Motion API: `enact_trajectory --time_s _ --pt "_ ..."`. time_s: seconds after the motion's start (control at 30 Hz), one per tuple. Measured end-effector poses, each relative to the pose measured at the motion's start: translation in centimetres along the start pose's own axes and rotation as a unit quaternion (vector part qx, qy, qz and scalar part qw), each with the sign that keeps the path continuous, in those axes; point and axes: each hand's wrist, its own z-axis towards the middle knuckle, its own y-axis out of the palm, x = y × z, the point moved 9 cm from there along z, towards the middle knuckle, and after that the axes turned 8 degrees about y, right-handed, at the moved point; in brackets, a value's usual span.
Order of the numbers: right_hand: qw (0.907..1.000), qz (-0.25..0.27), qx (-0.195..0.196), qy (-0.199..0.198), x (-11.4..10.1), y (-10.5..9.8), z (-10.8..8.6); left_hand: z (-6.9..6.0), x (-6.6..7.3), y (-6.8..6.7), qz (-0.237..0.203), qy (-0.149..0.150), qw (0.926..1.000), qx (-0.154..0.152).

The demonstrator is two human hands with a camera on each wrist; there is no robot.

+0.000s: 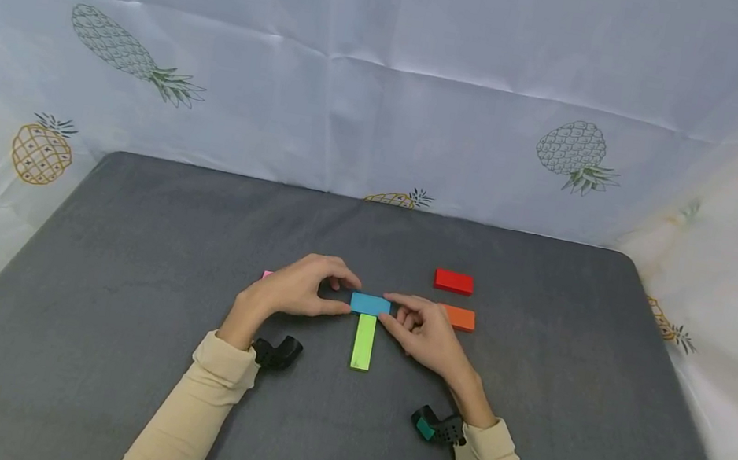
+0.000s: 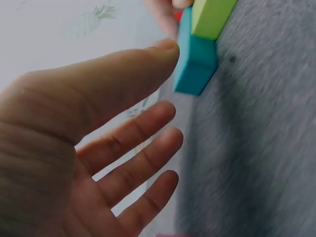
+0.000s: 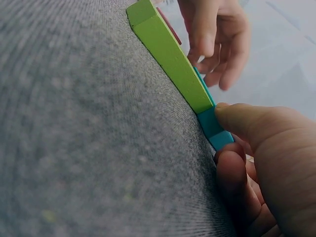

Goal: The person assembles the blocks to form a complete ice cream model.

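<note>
A blue block (image 1: 370, 305) lies crosswise against the far end of a lime-green block (image 1: 362, 343), making a T. My left hand (image 1: 305, 284) is at the blue block's left end, thumb tip by its near corner and index fingertip by the far one. In the left wrist view that thumb meets the blue block (image 2: 196, 66), while the other visible fingers of the left hand (image 2: 113, 148) are loosely extended. At the opposite end my right hand (image 1: 431, 339) pinches the blue block (image 3: 212, 122) between thumb and index finger, as the right wrist view shows.
On the grey table (image 1: 155, 270), a red block (image 1: 453, 282) lies beyond the right hand. An orange block (image 1: 459, 318) is partly behind that hand, and a pink one (image 1: 267, 274) peeks out behind the left. A pineapple-print cloth (image 1: 356, 125) hangs behind the table.
</note>
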Motion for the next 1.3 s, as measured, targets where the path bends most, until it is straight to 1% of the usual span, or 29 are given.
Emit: enact_trajectory --time_s 0.13,0.3,0.4,0.47,0.57,0.7,0.83,1.03,1.3 --pt "1.0000 -0.003 0.002 -0.003 -0.1 0.0 0.0 -1.0 -0.4 -1.2 -0.009 -0.001 0.9998 0.018" --pt "0.9999 -0.007 0.004 -0.010 -0.1 0.0 0.0 -2.7 -1.3 -2.9 -0.043 -0.005 0.9980 0.046" --pt "0.9999 -0.007 0.003 -0.009 -0.1 0.0 0.0 -3.9 -2.2 -3.8 -0.063 -0.019 0.9957 0.065" --pt "1.0000 -0.007 0.003 -0.006 -0.1 0.0 0.0 -4.8 -2.9 -4.4 -0.069 -0.030 0.9943 0.076" --pt "1.0000 -0.005 0.002 -0.006 -0.1 0.0 0.0 -5.9 -3.8 -5.3 -0.068 -0.046 0.9924 0.092" --pt "0.9999 -0.004 0.004 -0.008 -0.2 -0.1 -0.1 -7.1 -4.8 -6.3 -0.061 -0.059 0.9905 0.108" --pt "0.9999 -0.006 0.006 -0.007 -0.1 -0.1 -0.1 -8.0 -5.5 -6.7 -0.060 -0.073 0.9897 0.108" --pt "0.9999 -0.006 0.005 -0.009 -0.1 -0.1 0.0 -8.9 -6.3 -6.7 -0.055 -0.090 0.9901 0.093" --pt "0.9999 -0.004 0.005 -0.008 -0.1 -0.1 0.0 -9.1 -6.5 -6.4 -0.041 -0.095 0.9919 0.074"
